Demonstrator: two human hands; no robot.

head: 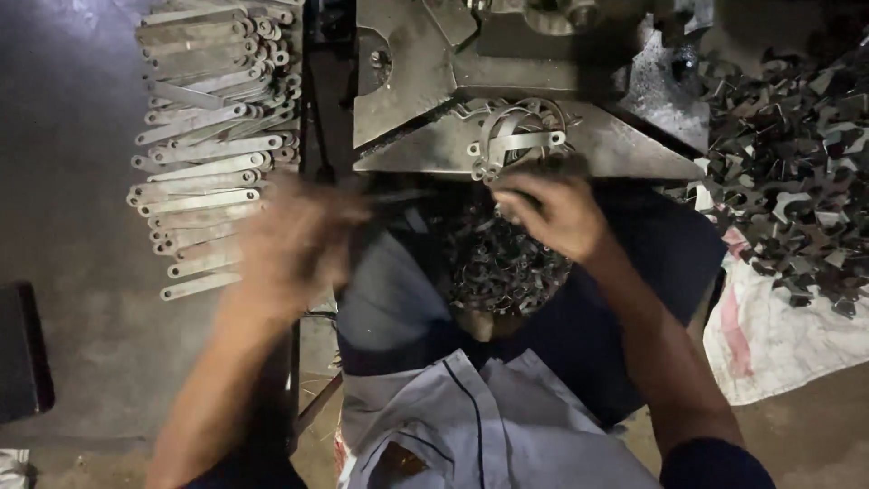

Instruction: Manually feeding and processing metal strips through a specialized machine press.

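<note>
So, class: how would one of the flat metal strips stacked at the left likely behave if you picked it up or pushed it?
The flat metal strips look thin and rigid, so one would probably stay stiff rather than droop. Being flat, it should slide, not roll. Its bare metal surface may be slippery, and the loose stack looks apt to shift if nudged.

The flat metal bars with ringed ends [213, 136], stacked at the left, are pale silvery grey on a dull dark grey floor [63, 226]. The steel press plate [597, 145] is mottled grey with darker stains. The heap of cut metal scraps [797, 172] glints grey and black. Beneath it, the woven sack [769, 335] is white with a faded red streak. The light grey shirt [489, 426] carries thin dark lines.
</note>
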